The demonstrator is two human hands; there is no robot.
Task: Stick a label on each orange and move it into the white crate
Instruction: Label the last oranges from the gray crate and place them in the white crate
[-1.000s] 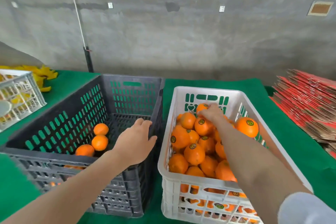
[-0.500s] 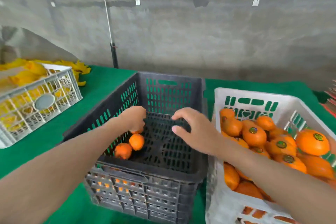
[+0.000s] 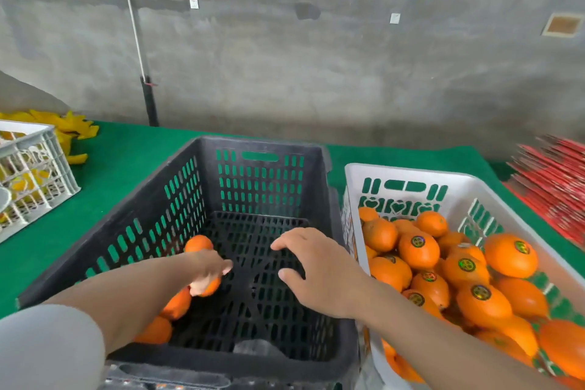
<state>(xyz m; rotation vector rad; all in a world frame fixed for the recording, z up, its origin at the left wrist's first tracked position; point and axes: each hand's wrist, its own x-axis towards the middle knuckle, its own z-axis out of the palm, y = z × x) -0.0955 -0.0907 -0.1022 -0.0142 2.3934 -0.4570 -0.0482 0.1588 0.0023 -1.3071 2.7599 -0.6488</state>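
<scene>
**Step in hand: pick-up of an unlabelled orange.**

The left hand [image 3: 209, 267] reaches down into the black crate [image 3: 259, 144], which stands on the green desk [image 3: 126, 152]. Its fingers [image 3: 227, 270] are curled over the top of one orange [image 3: 211, 285], which is only partly visible beneath them. The thumb appears to close on the near side. No sticker shows on the visible part of this fruit.

Three other oranges lie in the same corner of the black crate:
- one just behind the left hand [image 3: 198, 243];
- two partly covered by the forearm [image 3: 177, 304].

The right hand [image 3: 319, 275] hovers above the bare floor of the black crate. Its fingers [image 3: 281, 242] are spread and hold nothing visible. Whether a label sits on a fingertip cannot be told.

The white crate [image 3: 408, 171] stands touching or just beside the black crate, on its right. It is well filled with labelled oranges [image 3: 418, 255], each with a round sticker [image 3: 418, 241] on top.

**Next move, as judged:**
1. Lift the gripped orange clear of the crate wall without knocking its neighbours.
2. Turn a clean patch of peel toward the right hand.
3. Press a label flat on that patch. No label supply is in view, so the right hand may first need to fetch one.
4. Carry the orange right, over both rims, and set it on the pile in the white crate where it will not roll off.
</scene>
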